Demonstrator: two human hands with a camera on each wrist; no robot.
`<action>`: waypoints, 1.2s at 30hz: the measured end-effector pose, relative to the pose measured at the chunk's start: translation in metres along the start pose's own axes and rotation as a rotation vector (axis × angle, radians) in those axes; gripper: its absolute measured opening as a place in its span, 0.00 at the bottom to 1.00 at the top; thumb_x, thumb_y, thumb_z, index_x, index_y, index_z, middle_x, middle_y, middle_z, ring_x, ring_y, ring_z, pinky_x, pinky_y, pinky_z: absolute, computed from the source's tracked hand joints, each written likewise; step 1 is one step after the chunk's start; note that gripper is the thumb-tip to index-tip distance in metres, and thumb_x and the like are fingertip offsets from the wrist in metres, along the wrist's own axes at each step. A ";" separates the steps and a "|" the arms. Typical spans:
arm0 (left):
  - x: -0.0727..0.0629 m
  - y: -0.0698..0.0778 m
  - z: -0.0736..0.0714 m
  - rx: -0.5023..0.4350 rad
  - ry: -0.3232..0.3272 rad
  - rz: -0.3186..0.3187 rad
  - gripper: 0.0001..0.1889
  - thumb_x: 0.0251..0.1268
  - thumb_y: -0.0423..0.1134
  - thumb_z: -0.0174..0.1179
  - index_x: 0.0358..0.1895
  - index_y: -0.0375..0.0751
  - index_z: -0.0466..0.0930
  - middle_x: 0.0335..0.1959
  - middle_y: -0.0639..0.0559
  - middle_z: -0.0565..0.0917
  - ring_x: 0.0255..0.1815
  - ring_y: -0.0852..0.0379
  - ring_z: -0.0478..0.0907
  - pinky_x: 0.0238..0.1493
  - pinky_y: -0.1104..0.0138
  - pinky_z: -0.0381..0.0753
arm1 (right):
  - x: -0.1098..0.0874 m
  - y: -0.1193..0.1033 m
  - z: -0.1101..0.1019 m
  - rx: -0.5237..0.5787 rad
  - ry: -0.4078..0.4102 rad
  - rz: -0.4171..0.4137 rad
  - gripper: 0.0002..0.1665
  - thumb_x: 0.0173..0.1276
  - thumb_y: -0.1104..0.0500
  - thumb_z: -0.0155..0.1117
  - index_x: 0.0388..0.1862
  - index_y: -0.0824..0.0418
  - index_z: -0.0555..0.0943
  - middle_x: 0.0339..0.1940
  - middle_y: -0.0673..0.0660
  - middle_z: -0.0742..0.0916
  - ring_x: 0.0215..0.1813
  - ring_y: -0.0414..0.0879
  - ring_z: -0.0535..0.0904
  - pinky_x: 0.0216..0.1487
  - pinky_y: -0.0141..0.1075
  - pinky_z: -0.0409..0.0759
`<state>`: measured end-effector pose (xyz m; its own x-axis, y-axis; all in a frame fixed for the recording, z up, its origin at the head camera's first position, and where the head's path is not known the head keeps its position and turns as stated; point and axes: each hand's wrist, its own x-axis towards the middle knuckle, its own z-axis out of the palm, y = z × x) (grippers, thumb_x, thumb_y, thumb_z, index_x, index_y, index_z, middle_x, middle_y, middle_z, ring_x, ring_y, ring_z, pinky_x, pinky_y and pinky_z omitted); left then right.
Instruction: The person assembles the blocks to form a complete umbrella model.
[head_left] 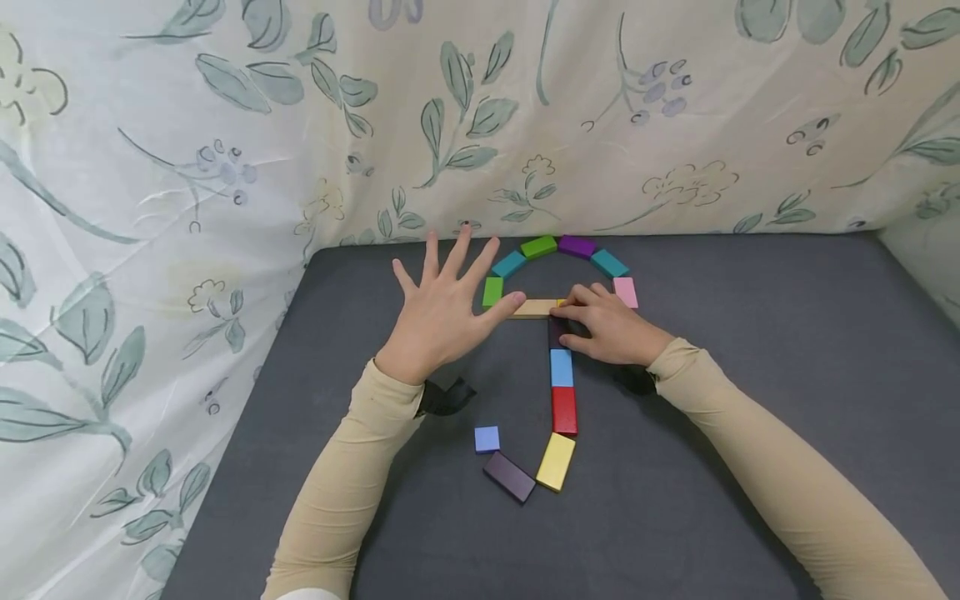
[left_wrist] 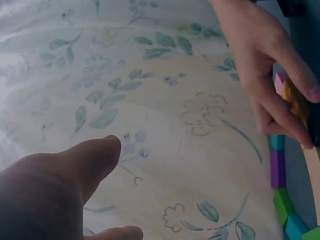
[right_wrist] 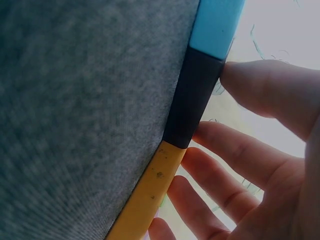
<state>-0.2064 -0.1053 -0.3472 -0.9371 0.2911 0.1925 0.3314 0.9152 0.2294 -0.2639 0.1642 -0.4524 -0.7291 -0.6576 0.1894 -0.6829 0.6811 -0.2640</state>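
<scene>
In the head view my right hand (head_left: 615, 327) touches a black block (right_wrist: 194, 97) at the top of a straight column. In the right wrist view its thumb and fingertips lie along one side of that block and of a yellow-orange block (right_wrist: 152, 192). A pale wooden block (head_left: 531, 309) extends left from the right fingertips. My left hand (head_left: 442, 312) is held with fingers spread, its thumb overlapping the wooden block's left part in the head view. Beside it stands a light green block (head_left: 492, 292). In the left wrist view nothing shows in the left hand (left_wrist: 65, 180).
An arc runs through teal (head_left: 509, 264), green (head_left: 538, 247), purple (head_left: 577, 246), teal (head_left: 610, 263) and pink (head_left: 625, 292) blocks. Below the black block follow blue (head_left: 561, 367), red (head_left: 565, 410), yellow (head_left: 556, 462), dark purple (head_left: 510, 477) and periwinkle (head_left: 487, 438) blocks. Floral cloth (head_left: 570, 150) hangs behind the dark table (head_left: 712, 533).
</scene>
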 end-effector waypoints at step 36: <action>0.008 -0.005 -0.001 0.002 -0.056 0.011 0.45 0.71 0.76 0.45 0.85 0.63 0.49 0.88 0.52 0.41 0.87 0.32 0.30 0.70 0.20 0.33 | 0.002 -0.005 -0.005 0.006 0.009 -0.003 0.29 0.67 0.55 0.76 0.65 0.65 0.83 0.48 0.60 0.81 0.47 0.52 0.72 0.47 0.44 0.70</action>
<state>-0.2160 -0.1077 -0.3462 -0.9381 0.3164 0.1410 0.3416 0.9124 0.2256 -0.2621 0.1612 -0.4463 -0.7272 -0.6571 0.1985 -0.6851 0.6769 -0.2692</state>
